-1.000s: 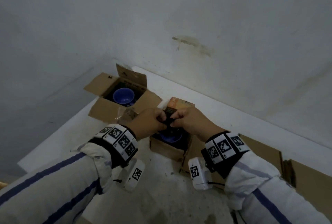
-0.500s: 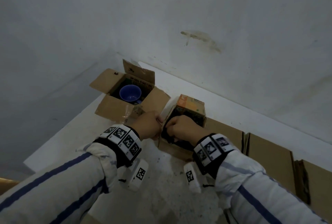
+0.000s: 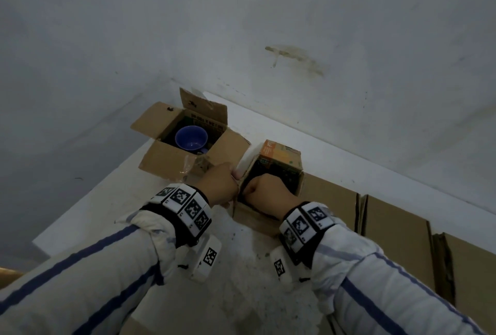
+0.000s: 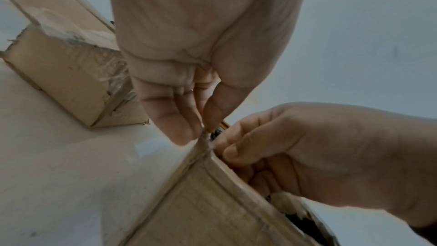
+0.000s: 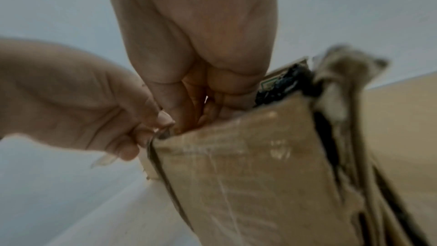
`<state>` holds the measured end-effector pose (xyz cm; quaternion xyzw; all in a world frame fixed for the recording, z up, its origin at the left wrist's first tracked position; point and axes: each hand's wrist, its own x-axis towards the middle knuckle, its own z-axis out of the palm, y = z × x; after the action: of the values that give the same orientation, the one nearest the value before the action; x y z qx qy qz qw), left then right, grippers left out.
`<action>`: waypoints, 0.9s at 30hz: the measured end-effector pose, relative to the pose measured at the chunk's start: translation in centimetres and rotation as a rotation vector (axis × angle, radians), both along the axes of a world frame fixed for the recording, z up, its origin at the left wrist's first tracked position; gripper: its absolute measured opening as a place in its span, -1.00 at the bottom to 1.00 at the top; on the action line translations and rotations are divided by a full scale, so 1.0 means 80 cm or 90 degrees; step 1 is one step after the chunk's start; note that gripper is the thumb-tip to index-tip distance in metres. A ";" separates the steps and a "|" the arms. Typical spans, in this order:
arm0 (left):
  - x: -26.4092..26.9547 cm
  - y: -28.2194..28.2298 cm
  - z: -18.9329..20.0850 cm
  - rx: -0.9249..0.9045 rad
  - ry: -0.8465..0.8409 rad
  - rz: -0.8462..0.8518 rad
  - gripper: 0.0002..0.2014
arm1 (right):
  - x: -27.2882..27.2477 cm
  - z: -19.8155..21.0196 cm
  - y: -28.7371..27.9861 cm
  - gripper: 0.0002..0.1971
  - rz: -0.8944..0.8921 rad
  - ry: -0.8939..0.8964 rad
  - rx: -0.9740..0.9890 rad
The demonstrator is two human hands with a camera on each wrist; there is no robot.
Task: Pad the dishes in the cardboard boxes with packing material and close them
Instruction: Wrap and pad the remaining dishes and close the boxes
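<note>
Landmark: the small brown cardboard box [image 3: 268, 181] with an orange printed flap is taken as the reference; it stands on the white speckled surface [image 3: 241, 281], close to the grey wall [image 3: 268, 12].
Left hand: the left hand [image 3: 218, 184] is seen at the left top corner of the small box; that corner edge is pinched between its thumb and fingertips [image 4: 182, 132].
Right hand: the right hand [image 3: 265, 192] is pushed down into the open top of the small box with its fingers curled. Pale material is glimpsed under it in the left wrist view, but whether it is gripped cannot be told.
Small box contents: the inside is dark and is hidden by the right hand.
Second box: a larger open brown cardboard box [image 3: 171, 163] is placed just left of the small box, flaps spread outward.
Dish: a round blue bowl [image 3: 191, 137] is seen lying inside the larger box.
Flat cardboard: brown flattened cardboard sheets [image 3: 397, 224] are laid on the surface to the right of the small box.
Sleeves: white sleeves with blue stripes [image 3: 80, 281] and black-and-white marker wristbands [image 3: 185, 206] are worn on both arms.
</note>
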<state>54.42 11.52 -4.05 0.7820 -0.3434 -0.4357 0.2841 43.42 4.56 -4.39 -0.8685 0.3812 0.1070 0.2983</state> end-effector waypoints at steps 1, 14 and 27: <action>-0.002 0.000 0.001 -0.008 -0.030 0.003 -0.78 | -0.006 0.002 -0.004 -0.77 -0.052 -0.036 0.028; -0.201 -0.072 0.029 -0.137 -0.104 -0.196 -0.93 | -0.226 0.044 -0.033 -0.83 -0.326 -0.164 0.034; -0.542 -0.123 0.013 -0.098 -0.084 -0.460 -0.69 | -0.573 0.029 -0.046 -0.82 -0.599 -0.148 -0.039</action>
<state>11.04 1.65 -3.04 0.6129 -0.6465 -0.4299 0.1470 -2.41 0.84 -2.06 -0.6160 0.6998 -0.1487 0.3296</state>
